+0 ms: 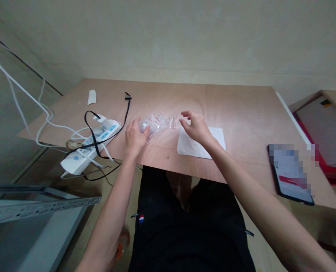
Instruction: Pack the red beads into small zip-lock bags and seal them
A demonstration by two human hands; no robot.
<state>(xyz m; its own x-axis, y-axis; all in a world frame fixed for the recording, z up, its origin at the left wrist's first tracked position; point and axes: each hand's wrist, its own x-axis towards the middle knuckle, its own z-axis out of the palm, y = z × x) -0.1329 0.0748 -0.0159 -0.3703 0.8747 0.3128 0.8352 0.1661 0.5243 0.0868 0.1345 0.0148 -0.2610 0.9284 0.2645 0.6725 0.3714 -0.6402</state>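
Crinkly, clear bags [159,121].
Your left hand [135,134] is touching them, fingers apart; your right hand [195,126] is curving half-open, empty.

The site is an indoor room of plain, domestic or small-workroom type; the visible fittings do not establish which. A wood-surfaced counter [238,107] stands close to a bare, pale wall [162,37]. A white multi-socket power strip [76,163] lies along the left edge of the counter, indicating mains supply. A smartphone [292,175] rests near the right edge, an everyday personal item. A perforated metal member [43,210] at lower left resembles slotted-angle shelving. The floor [262,240] is light-coloured and hard-looking.
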